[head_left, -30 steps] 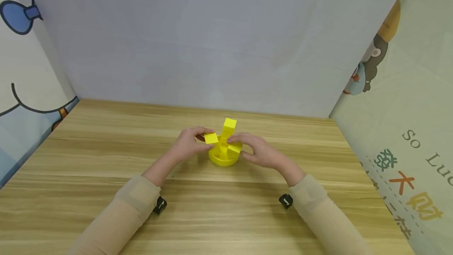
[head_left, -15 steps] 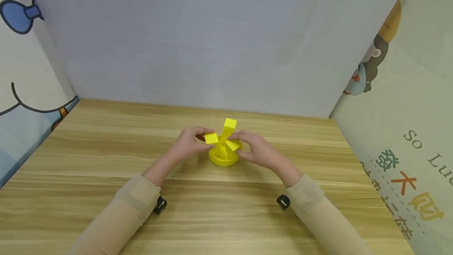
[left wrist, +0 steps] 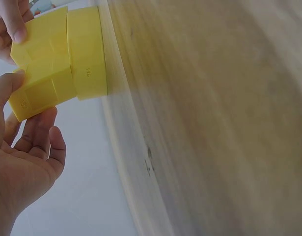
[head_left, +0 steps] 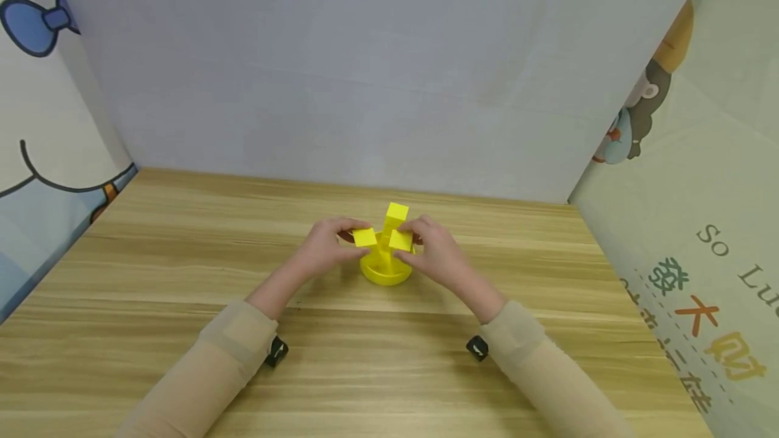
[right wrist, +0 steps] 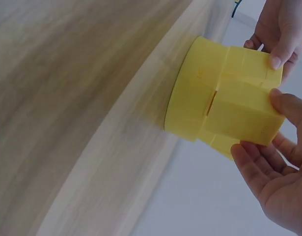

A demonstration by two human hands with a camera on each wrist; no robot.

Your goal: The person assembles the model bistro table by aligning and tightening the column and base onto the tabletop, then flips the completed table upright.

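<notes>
On the table sits a yellow round base with a raised rim. My left hand pinches a yellow rectangular block at the base's left side, thumb in front and fingers behind. A second yellow block, at the right side, is held between the thumb and fingers of my right hand. Behind them a third yellow block stands up from the base, untouched. In the right wrist view, the right block meets the rim of the base, its lower end hidden.
The wood-grain table reaches back to a pale grey cloth backdrop. Cartoon-printed panels stand left and right, the right one bearing lettering. A small black device is on the right wrist, another on the left.
My right hand has moved left and inward, its thumb now in front of the right block. That block has turned from slanted to nearly squared up with the left one. The left hand stays put.
</notes>
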